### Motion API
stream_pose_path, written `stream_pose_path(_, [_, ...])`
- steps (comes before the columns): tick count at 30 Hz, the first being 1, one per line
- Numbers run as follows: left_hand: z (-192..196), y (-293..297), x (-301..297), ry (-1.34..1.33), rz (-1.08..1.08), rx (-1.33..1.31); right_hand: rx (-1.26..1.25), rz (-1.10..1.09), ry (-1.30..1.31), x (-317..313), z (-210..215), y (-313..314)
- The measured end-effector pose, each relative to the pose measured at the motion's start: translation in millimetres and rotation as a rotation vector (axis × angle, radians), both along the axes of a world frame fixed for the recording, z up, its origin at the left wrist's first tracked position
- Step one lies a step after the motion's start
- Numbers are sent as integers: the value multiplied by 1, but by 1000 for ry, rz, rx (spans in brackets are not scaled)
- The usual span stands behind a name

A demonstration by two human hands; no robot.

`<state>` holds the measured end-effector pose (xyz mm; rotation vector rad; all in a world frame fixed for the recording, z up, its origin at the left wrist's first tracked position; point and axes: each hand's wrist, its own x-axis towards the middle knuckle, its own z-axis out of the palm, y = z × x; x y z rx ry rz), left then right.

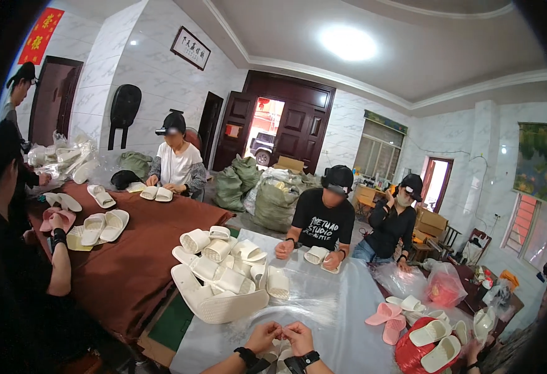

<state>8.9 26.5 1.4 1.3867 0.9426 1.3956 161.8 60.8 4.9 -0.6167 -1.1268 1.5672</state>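
Observation:
Close together at the near edge of the table, my left hand [263, 337] and my right hand [299, 340] meet at the fingertips. Both are closed in a pinch; whatever is between the fingers is too small to make out. Below them lies a pair of white slippers [281, 358], partly hidden by my hands and wrists. A spread of fine clear strands [295, 310] covers the plastic-covered table [342, 311] just beyond my hands. To the left of it rises a heap of white slippers [223, 274], with one sole-side slipper [235, 307] at its near side.
Across the table a person [324, 215] handles white slippers [316, 254]. At right are pink slippers [387, 321], white slippers on a red bundle [411, 355], and another person [393, 224]. A brown-covered table [149, 249] with slippers and more people stands left. Green sacks [280, 206] sit behind.

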Motion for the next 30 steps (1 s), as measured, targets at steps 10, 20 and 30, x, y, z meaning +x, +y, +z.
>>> stream_pose_path(10, [2, 2, 4, 125, 63, 36, 59, 3, 0, 2, 3, 1])
stream_pose_path(20, [3, 1, 3, -40, 46, 1, 49, 1, -113, -7, 18, -3])
stream_pose_path(30, [18, -8, -2, 23, 6, -49, 73, -186, -170, -5, 14, -9])
